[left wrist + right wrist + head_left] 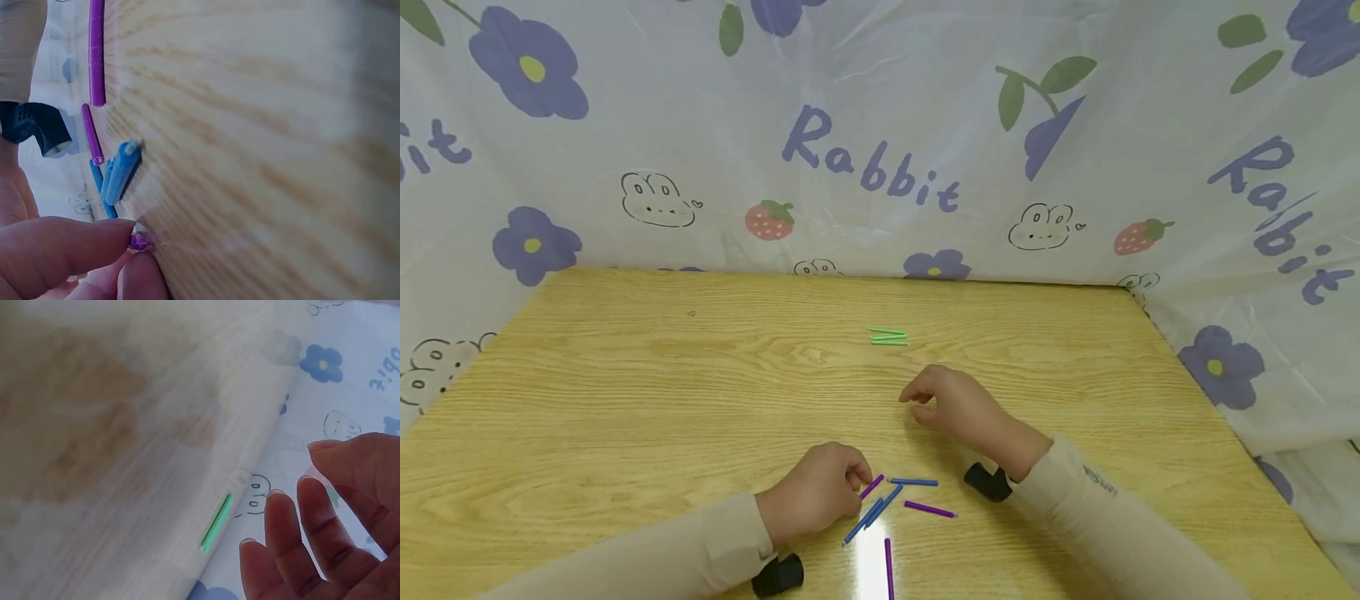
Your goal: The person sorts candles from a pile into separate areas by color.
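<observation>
My left hand (815, 493) is low over the table, pinching a thin purple stick (874, 483) between thumb and finger; its end (139, 241) shows at the fingertips in the left wrist view. Close to its right, several blue sticks (913, 482) lie, some crossing in a loose pile. Two more purple sticks lie apart, one (930, 509) to the right and one (890, 569) at the near edge of the view. My right hand (958, 408) hovers farther out, fingers loosely bent and holding nothing. Beyond it are several green sticks (889, 337), grouped side by side.
The wood-grain table (662, 392) fills the lower view. A white patterned cloth (880, 100) hangs behind it and along its sides. Black wrist cameras sit under my left wrist (778, 575) and right wrist (988, 482).
</observation>
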The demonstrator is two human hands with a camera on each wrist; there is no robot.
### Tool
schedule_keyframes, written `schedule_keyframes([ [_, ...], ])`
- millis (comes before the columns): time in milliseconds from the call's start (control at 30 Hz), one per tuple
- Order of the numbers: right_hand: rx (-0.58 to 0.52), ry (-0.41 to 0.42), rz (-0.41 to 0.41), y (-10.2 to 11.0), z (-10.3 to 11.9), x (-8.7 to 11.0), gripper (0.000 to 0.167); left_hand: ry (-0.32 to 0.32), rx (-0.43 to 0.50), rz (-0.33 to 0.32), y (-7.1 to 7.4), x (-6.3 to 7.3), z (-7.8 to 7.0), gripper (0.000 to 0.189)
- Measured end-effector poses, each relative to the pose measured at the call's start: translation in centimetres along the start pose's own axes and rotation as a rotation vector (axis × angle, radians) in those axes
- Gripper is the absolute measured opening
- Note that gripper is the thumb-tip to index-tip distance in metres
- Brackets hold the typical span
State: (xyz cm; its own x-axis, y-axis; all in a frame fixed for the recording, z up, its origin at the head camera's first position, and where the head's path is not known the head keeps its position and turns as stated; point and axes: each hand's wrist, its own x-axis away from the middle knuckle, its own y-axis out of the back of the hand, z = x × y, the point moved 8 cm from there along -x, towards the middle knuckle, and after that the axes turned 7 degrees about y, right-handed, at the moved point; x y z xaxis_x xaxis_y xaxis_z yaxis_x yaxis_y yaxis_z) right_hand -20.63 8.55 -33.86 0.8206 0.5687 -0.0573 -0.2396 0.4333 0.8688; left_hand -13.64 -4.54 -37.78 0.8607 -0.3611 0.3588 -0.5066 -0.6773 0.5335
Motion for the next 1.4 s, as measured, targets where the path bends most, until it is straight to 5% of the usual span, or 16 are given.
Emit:
schedule_keyframes([
  [1400,-0.098,0.105,0.052,-2.5,3.1,6.1,0.013,-0.016,-0.028,-0.022,-0.2,0.2,-0.2,0.023],
])
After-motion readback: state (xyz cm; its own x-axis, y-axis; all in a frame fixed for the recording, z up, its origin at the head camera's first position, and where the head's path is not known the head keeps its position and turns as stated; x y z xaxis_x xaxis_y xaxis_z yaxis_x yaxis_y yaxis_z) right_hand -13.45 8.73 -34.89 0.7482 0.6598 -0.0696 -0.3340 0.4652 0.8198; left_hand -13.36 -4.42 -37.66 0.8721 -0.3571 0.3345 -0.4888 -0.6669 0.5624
